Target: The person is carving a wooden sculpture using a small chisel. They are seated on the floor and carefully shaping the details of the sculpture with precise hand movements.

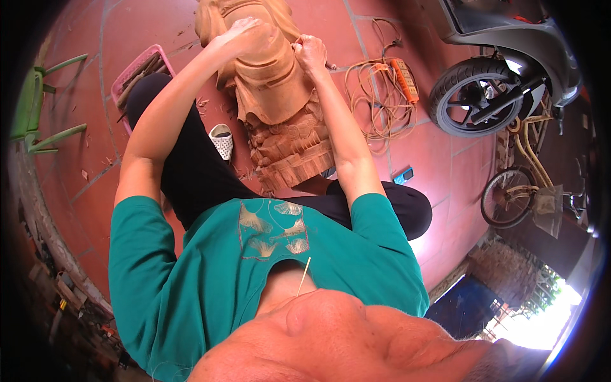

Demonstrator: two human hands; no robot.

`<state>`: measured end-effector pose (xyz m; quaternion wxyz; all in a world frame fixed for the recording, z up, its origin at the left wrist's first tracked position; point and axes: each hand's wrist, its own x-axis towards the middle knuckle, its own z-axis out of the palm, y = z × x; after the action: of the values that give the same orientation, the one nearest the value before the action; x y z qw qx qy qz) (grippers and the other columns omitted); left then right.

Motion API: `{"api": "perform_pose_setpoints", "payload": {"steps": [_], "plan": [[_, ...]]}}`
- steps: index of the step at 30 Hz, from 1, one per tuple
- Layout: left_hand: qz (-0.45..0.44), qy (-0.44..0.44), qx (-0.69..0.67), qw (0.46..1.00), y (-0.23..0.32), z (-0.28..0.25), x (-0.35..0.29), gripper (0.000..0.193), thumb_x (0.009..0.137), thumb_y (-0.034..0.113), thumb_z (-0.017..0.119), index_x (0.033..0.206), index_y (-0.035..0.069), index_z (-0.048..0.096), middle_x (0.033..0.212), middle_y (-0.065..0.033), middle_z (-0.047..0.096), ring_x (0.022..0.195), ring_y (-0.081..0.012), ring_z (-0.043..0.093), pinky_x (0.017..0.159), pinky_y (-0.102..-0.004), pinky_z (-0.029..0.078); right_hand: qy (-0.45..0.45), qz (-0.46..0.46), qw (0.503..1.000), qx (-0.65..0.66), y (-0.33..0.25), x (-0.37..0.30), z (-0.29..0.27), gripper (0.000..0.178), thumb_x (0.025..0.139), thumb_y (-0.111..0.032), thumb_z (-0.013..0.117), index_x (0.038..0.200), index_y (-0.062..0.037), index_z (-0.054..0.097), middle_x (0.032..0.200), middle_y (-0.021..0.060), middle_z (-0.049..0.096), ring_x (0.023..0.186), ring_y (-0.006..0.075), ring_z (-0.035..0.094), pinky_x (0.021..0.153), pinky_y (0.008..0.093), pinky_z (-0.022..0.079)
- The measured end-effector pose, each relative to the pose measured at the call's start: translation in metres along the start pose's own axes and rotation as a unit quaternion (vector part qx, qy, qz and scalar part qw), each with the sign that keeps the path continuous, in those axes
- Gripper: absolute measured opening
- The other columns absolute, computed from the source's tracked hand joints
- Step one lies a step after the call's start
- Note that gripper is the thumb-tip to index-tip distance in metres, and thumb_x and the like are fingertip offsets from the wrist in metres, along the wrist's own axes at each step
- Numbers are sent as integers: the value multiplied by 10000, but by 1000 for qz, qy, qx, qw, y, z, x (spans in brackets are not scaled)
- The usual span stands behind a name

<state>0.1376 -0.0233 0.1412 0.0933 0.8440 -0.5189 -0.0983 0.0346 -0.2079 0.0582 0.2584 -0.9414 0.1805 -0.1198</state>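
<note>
Carved wooden figure [270, 95], smoothly draped above, rough-ridged at its base, is lying on the tiled floor [328, 25], well inside its left edge. Left hand [247, 32] and right hand [310, 53] are touching it; right fingers [308, 43] are curling, pinching indiscernible for both.

Left hand [252, 38], right hand [310, 53] — at wooden carving [270, 97]; shoe [224, 146] nearby

- Looked like a home doubling as a woodcarving workshop.
- Had wood chips [84, 174] on red floor tiles [445, 181] to the left.
- Held a carved wooden figure [273, 95] at the far middle, with an orange power strip [405, 81] and tangled cord [380, 107] to its right.
- Seemed homely from a green chair [36, 102] far left, a motorbike [563, 70] far right and a bicycle [507, 197] nearer.
</note>
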Motion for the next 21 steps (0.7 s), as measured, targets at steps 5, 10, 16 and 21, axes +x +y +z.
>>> {"api": "perform_pose_setpoints", "payload": {"steps": [5, 10, 16, 21], "plan": [[-42, -17, 17, 999, -20, 41, 3, 148, 837, 121, 553, 908, 16, 630, 863, -223, 671, 859, -399, 658, 736, -469, 518, -84, -11, 996, 15, 2, -4, -6, 182, 773, -227, 706, 832, -60, 746, 795, 196, 690, 769, 355, 687, 719, 434, 535], [-19, -40, 38, 998, -6, 48, -2, 212, 826, 43, 565, 1027, -20, 587, 998, -220, 667, 940, -394, 656, 782, -469, 528, -84, 10, 994, 64, 6, -18, -15, 176, 768, -209, 698, 833, -55, 752, 793, 193, 693, 760, 338, 694, 717, 423, 536], [-16, -28, 51, 998, -4, 55, 7, 317, 831, 16, 535, 1144, -30, 553, 1013, -212, 655, 958, -390, 652, 806, -458, 527, -20, 28, 999, 38, -4, 4, 2, 166, 777, -200, 686, 812, -50, 747, 767, 203, 682, 739, 369, 676, 689, 444, 526], [-22, -55, 61, 996, -5, 51, 4, 359, 834, 12, 523, 1189, -29, 543, 1000, -217, 655, 956, -378, 657, 801, -448, 531, -99, 10, 993, 63, -1, -13, -14, 156, 753, -192, 708, 806, -52, 750, 782, 215, 679, 750, 374, 676, 712, 448, 531]]}}
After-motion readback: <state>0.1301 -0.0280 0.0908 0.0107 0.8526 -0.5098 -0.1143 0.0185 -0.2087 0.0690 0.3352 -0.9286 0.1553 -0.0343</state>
